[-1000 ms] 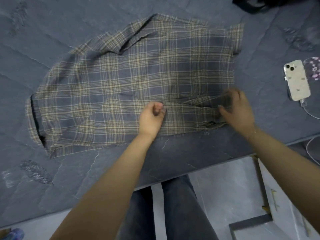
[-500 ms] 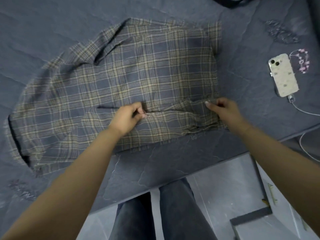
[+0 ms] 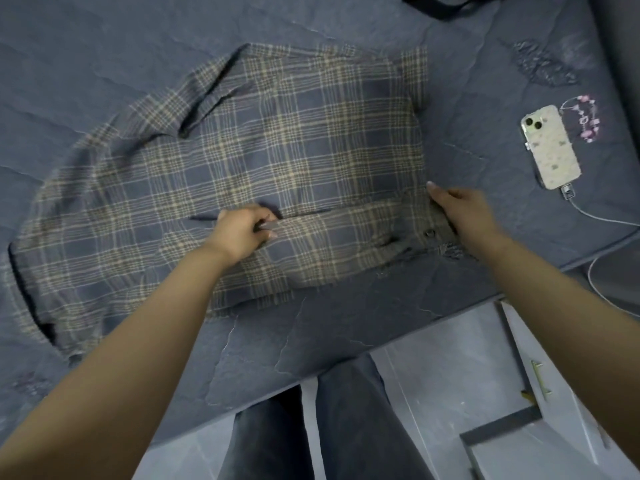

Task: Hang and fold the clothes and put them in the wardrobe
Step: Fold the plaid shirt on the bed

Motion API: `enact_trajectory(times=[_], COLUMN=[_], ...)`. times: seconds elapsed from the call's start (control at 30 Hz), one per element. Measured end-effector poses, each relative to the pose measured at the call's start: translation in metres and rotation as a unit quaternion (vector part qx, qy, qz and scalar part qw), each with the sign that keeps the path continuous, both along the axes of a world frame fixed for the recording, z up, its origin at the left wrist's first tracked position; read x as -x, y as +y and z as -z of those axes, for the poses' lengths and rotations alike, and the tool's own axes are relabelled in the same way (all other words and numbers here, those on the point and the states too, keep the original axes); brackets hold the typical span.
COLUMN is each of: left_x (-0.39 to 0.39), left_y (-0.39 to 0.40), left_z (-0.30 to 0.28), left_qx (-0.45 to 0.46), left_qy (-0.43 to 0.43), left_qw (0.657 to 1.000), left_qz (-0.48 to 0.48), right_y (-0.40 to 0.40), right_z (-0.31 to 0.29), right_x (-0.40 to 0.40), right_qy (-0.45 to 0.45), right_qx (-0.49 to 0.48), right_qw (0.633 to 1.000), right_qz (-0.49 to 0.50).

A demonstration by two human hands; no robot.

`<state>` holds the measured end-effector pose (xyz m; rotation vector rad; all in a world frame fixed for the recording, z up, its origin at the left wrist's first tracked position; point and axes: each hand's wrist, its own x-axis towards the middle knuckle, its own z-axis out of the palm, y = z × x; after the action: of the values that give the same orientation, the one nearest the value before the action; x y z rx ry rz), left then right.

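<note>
Pinching the plaid shirt, both hands' fingers clamp folded fabric.

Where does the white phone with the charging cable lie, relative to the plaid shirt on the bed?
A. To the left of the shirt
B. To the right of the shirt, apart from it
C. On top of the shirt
B: the white phone with the charging cable lies on the dark blue bedsheet, right of the blue and tan plaid shirt, not touching it.

No legible text, label, brand or number on anything in view.
</note>
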<state>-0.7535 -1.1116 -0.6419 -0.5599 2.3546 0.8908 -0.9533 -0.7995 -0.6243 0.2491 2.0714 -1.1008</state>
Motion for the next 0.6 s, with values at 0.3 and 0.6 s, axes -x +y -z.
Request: enact_trajectory(times=[0.3, 0.6], left_x=[0.004, -0.028], left_y=[-0.002, 0.068], left_z=[0.019, 0.037], left_qx=[0.089, 0.14], left_qy=[0.001, 0.044], left_qw=[0.996, 0.972], left_qz=[0.002, 0.183], right_y=[0.013, 0.031], right_z=[0.018, 0.038], right_x=[-0.032, -0.03], right_qy=[0.034, 0.079], right_qx=[0.059, -0.004], right_qw=[0.994, 0.992], right_qz=[0.084, -0.097])
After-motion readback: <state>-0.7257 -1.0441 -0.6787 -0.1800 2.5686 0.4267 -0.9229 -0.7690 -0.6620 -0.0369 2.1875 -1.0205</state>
